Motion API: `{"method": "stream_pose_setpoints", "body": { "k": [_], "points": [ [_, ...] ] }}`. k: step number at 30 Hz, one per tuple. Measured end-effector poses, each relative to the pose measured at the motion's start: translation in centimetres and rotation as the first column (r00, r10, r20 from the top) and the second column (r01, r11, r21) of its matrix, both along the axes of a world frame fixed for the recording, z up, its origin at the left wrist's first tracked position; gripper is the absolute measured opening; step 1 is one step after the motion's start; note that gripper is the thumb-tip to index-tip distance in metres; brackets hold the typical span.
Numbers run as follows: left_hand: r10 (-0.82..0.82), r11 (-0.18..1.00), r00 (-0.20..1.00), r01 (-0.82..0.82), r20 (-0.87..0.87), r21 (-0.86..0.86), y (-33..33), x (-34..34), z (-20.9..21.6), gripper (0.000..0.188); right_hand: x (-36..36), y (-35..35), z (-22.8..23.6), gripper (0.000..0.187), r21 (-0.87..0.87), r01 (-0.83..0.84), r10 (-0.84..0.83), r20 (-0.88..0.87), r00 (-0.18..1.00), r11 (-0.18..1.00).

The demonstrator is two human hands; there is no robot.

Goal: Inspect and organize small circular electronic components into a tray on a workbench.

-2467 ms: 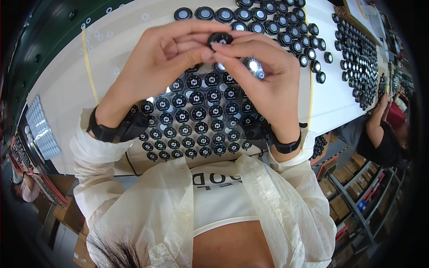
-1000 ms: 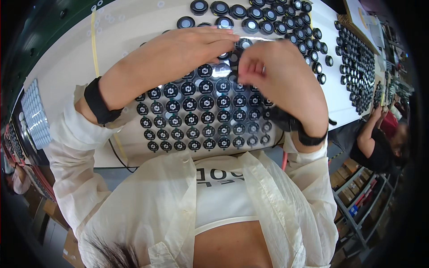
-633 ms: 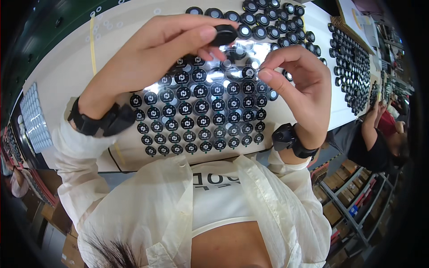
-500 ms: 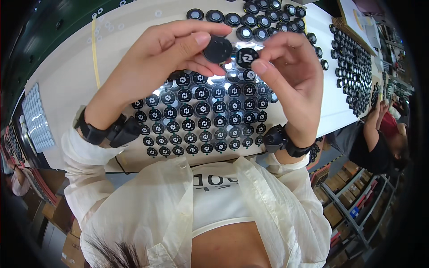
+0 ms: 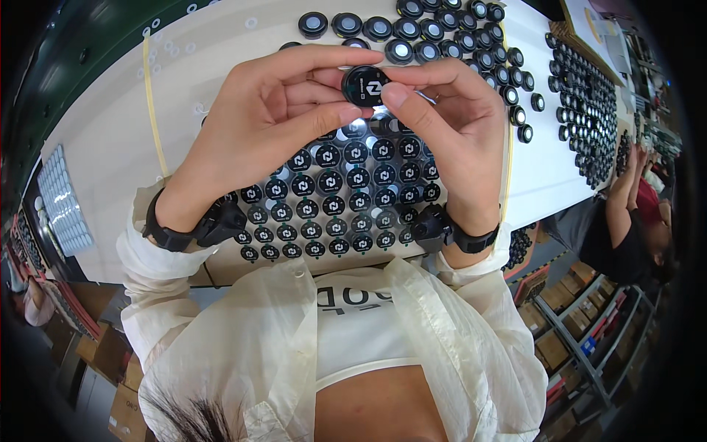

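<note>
Above the table, a round black disc (image 5: 359,90) with a round black sticker with a white mark on its face is held between both hands. My left hand (image 5: 269,103) grips it from the left, fingers behind and thumb along its lower edge. My right hand (image 5: 453,110) closes on its right side, the thumb pressing at the edge of the sticker. Below the hands lies a clear sheet of round black stickers (image 5: 333,205) in rows, partly covered by my hands and glare.
Black round parts with silver centres (image 5: 377,29) stand at the table's far side. More sit on a white surface (image 5: 541,177) to the right. A sheet of pale pieces (image 5: 65,202) lies far left. White rings (image 5: 190,48) dot the far left. Another person (image 5: 622,228) works at right.
My right hand has moved left with the sticker and brought it onto the disc in my left hand. The disc's face now shows the white mark.
</note>
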State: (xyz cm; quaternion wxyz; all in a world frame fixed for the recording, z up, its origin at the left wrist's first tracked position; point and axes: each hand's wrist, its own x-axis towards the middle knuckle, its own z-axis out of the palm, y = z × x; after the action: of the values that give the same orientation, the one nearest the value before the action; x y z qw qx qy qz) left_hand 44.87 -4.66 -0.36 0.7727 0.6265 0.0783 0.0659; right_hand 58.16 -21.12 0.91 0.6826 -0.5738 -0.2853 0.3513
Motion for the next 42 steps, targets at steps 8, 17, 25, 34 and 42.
{"method": "stream_pose_setpoints", "body": {
  "k": [8,17,25,34,42],
  "points": [
    [0.055,0.997,0.998,-0.054,-0.009,0.047,-0.3,-0.1,-0.2,0.043,0.0,0.0,0.1,0.015,-0.074,0.014,-0.013,0.012,1.0,0.997],
    [0.014,0.993,0.998,-0.007,-0.059,0.12,0.0,-0.2,0.1,0.042,0.2,0.0,-0.2,0.017,-0.114,0.014,-0.011,0.022,1.0,0.993],
    [0.028,0.989,0.996,-0.015,-0.083,0.147,-0.2,0.0,0.1,0.041,0.1,0.2,-0.7,0.015,-0.127,0.049,-0.02,0.219,0.975,0.991],
    [0.037,0.73,0.999,-0.024,-0.004,0.683,2.1,1.9,-0.3,0.041,0.1,1.2,-2.3,0.018,-0.045,0.11,-0.052,0.667,0.743,0.993],
    [0.229,-0.028,0.971,-0.059,0.063,0.998,15.7,8.0,0.1,0.019,1.7,0.1,-1.4,0.02,-0.164,0.132,-0.014,0.575,0.818,0.978]
  ]
}}
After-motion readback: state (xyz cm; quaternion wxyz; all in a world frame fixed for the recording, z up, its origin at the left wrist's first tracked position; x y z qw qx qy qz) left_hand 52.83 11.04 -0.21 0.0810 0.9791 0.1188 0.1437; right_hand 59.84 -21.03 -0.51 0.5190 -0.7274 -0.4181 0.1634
